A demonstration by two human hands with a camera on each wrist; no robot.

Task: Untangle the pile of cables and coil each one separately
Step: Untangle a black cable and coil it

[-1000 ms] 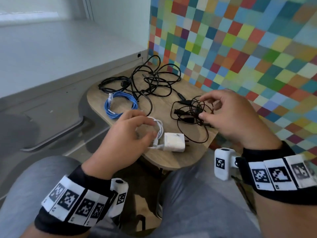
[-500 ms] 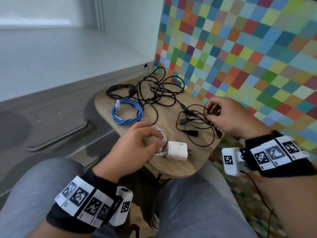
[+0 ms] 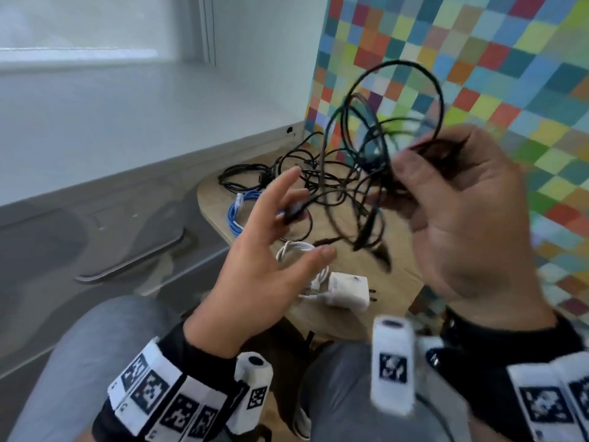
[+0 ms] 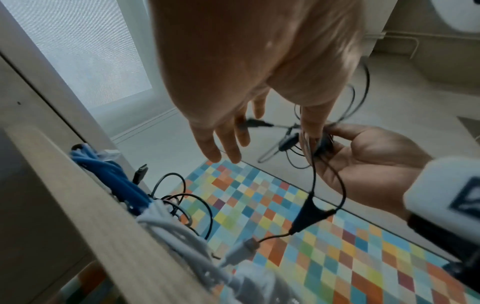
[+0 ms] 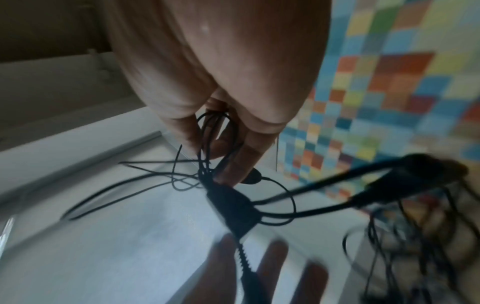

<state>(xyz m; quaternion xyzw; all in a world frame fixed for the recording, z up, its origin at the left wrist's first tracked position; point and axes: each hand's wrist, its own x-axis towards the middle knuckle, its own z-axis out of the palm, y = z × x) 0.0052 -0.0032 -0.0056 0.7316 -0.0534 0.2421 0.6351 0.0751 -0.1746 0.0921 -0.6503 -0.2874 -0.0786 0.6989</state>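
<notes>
The right hand [image 3: 462,212] is raised above the small wooden table [image 3: 401,269] and pinches a thin black cable tangle [image 3: 376,161] between thumb and curled fingers; its loops rise above the hand against the coloured checked wall [image 3: 478,59] while the loose ends and plugs hang down below, clear of the tabletop. In the right wrist view the fingers [image 5: 244,162] close round several strands just above a black splitter block [image 5: 233,207] — the picture is blurred beyond that. The left hand [image 3: 271,266] hovers just beside the tangle with fingers spread and straight, holding nothing; whether a fingertip touches a hanging plug I cannot tell. On the table lie the others: a blue cable [image 3: 237,212], coiled, near the left edge; a black cable coil [image 3: 242,178] behind it; a loose heap of black cables [image 3: 318,170] toward the wall; and, nearest the person, a white cable [image 3: 293,250] lying in loops, with a white charger [image 3: 349,291] just beside it.
</notes>
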